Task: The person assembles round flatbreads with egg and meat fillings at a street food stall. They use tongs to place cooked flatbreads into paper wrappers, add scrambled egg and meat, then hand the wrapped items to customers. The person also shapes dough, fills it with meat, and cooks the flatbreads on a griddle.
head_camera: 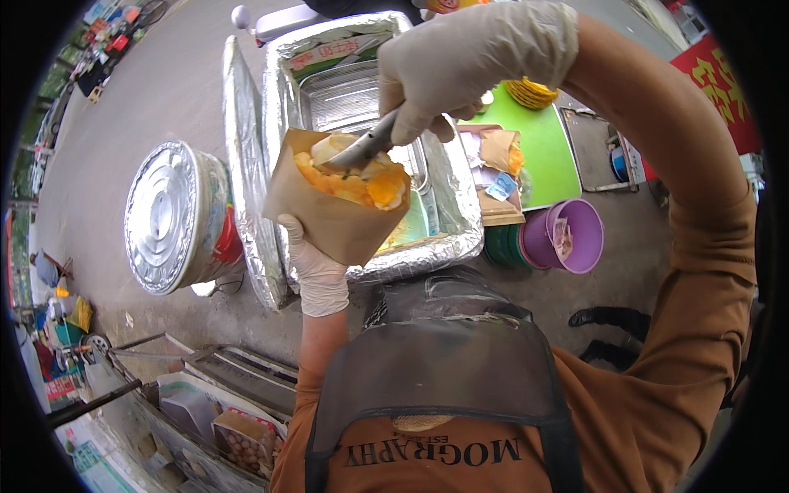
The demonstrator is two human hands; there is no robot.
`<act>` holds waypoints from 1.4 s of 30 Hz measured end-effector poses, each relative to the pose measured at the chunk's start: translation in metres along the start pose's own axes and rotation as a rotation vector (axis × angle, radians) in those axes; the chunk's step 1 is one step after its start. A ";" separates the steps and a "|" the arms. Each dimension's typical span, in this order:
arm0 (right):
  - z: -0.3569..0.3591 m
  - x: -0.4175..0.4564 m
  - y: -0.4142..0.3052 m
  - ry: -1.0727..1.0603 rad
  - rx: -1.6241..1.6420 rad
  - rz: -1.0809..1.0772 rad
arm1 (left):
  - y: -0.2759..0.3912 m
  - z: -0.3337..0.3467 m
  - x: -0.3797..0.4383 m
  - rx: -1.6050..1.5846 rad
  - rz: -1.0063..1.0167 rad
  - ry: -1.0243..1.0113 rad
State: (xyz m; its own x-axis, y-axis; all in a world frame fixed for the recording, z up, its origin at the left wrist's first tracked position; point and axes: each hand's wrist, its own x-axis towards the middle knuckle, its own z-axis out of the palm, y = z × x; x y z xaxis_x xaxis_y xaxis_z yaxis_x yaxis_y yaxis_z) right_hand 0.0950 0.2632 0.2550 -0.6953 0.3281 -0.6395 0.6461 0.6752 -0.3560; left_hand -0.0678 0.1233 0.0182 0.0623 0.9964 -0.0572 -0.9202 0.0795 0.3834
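Note:
My left hand (314,265), in a pale glove, holds a brown paper bag (333,225) from below. Out of its open top show golden fried pastry (336,185) and an orange-yellow piece that looks like egg yolk (388,188). My right hand (425,74), gloved too, grips the handle of a metal utensil (363,145) whose end reaches into the bag's filling; whether it is tongs or a spoon I cannot tell. Behind the bag stands a foil-lined box (456,246) with a metal tray (339,92) inside.
A foil-topped round container (161,215) stands left, beside an upright foil-covered panel (237,154). On the right, a green table (555,166) bears a cardboard box (505,215) holding another filled paper bag (496,148) and banknotes. Below are a purple bucket (588,237) and, lower left, a cart.

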 end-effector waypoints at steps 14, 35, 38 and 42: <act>-0.026 -0.008 -0.031 0.061 -0.104 0.238 | -0.016 -0.044 0.004 -0.085 0.246 0.114; 0.003 0.035 -0.022 -0.007 -0.112 0.254 | -0.014 -0.071 -0.003 -0.112 0.102 0.168; -0.021 0.007 -0.042 0.027 -0.179 0.324 | -0.014 -0.080 -0.003 -0.153 0.119 0.171; -0.019 -0.004 -0.034 0.186 -0.109 0.363 | -0.010 -0.092 -0.006 -0.172 0.159 0.179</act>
State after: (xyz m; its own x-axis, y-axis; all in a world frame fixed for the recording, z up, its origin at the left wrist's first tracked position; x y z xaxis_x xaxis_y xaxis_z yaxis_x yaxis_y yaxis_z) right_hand 0.0696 0.2518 0.2824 -0.4805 0.6642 -0.5726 0.8292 0.5568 -0.0499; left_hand -0.0947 0.1140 -0.0702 -0.1425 0.9739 -0.1764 -0.9659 -0.0979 0.2398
